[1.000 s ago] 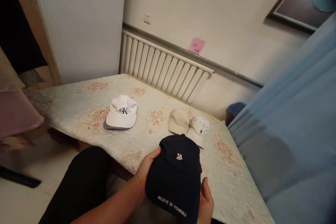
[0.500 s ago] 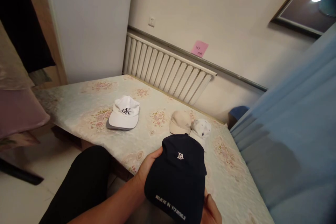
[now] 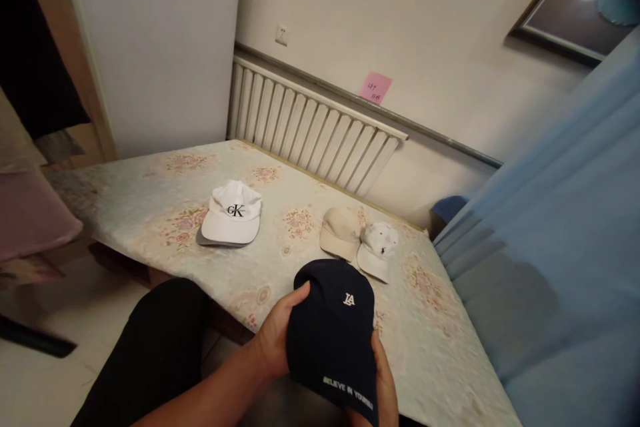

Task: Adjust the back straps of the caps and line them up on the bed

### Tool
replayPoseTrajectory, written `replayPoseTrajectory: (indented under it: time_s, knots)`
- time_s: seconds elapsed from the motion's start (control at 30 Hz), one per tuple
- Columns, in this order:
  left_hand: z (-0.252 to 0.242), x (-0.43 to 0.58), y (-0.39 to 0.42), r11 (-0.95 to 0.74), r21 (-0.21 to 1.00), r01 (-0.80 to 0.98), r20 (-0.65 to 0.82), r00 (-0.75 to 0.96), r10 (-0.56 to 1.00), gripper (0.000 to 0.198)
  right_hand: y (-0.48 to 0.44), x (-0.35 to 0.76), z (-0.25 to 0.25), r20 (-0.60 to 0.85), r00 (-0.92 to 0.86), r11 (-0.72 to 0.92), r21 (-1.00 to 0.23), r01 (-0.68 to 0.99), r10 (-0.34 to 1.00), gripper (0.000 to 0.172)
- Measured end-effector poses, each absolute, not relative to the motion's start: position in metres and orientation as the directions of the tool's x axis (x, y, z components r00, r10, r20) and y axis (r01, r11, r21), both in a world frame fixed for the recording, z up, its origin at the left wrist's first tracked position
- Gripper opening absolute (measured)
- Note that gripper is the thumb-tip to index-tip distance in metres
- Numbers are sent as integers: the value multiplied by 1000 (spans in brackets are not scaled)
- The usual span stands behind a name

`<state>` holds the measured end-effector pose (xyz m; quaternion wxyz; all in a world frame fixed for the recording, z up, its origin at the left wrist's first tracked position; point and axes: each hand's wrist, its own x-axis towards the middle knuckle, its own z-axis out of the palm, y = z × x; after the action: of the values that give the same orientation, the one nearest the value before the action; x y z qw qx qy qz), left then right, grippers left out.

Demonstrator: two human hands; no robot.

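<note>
A navy baseball cap (image 3: 330, 327) with a white LA logo and lettering along its brim is held between both hands over the near edge of the bed. My left hand (image 3: 280, 330) grips its left side, thumb on the crown. On the opposite side, my right hand (image 3: 384, 380) wraps the brim's edge, its fingers partly hidden behind the cap. Beyond it lie a beige cap (image 3: 341, 232) and a white cap with a small dark logo (image 3: 379, 248), side by side. Farther left sits a white cap with a CK logo (image 3: 233, 213), a grey brim showing beneath it.
The caps lie on a flowered bed cover (image 3: 270, 233). Behind the bed runs a white radiator (image 3: 310, 127), with a pink note (image 3: 376, 88) above it. A blue curtain (image 3: 540, 267) hangs at right; clothes (image 3: 40, 47) hang at left. A blue item (image 3: 449, 208) is by the curtain.
The navy cap has turned and shifted slightly left in my hands. My right hand has come up along the brim's side and shows more. The other caps stay put.
</note>
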<state>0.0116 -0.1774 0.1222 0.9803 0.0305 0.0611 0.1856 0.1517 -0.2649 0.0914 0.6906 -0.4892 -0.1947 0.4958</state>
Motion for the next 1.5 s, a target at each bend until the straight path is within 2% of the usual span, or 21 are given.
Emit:
replayPoseTrajectory:
  time_s: [0.13,0.2,0.23,0.3,0.4,0.5,0.57,0.67,0.73,0.8,0.87,0.93,1.03,1.2,1.27,1.33,1.4,1.5]
  knots:
    - [121,8,-171,919,105,-380,-133,910,392,55,-267,171,87,-165,509,-70,-977,-200,845,36]
    - [120,8,-169,917,124,-378,-142,908,393,55,-268,185,84,-77,607,-66,-997,-40,791,31]
    - [119,8,-168,918,138,-373,-149,908,391,55,-268,190,85,-37,648,-31,-999,-21,761,30]
    - [118,10,-168,915,166,-367,-170,904,393,55,-270,193,91,6,675,82,-993,-80,738,30]
    - [117,12,-170,916,205,-346,-197,902,385,54,-272,181,110,26,515,187,-947,-263,857,30]
    - [118,12,-172,923,258,-285,-194,921,338,58,-271,166,122,30,348,157,-926,-343,937,26]
    - [118,11,-173,919,300,-254,-226,917,327,57,-269,161,122,8,322,135,-918,-372,947,24]
    - [117,9,-173,887,375,-270,-317,862,397,47,-266,164,114,-10,344,130,-915,-382,939,28]
    - [118,9,-174,838,453,-304,-345,807,480,38,-266,166,111,-11,409,124,-945,-303,912,33]
    - [120,11,-177,782,532,-324,-331,770,545,32,-268,166,113,16,494,107,-982,-156,869,36]
    - [124,12,-180,733,596,-327,-312,747,587,29,-272,161,119,120,538,124,-992,29,834,33]
    - [127,14,-183,704,631,-325,-301,734,609,27,-275,153,124,270,472,189,-959,213,839,28]
    - [129,15,-186,697,632,-340,-291,729,620,19,-278,135,123,437,264,311,-858,409,860,26]
    - [126,13,-184,670,645,-368,-312,674,670,21,-271,119,97,603,69,418,-626,658,795,43]
    - [124,11,-183,665,652,-364,-315,668,674,24,-265,124,88,624,42,404,-554,728,780,47]
    - [123,9,-182,671,647,-363,-315,674,668,26,-259,134,81,616,77,354,-546,759,784,47]
    - [122,8,-182,683,636,-360,-313,689,654,27,-255,146,77,556,207,246,-630,736,805,44]
    - [122,7,-182,700,617,-359,-269,740,616,28,-253,157,80,423,429,85,-784,615,798,44]
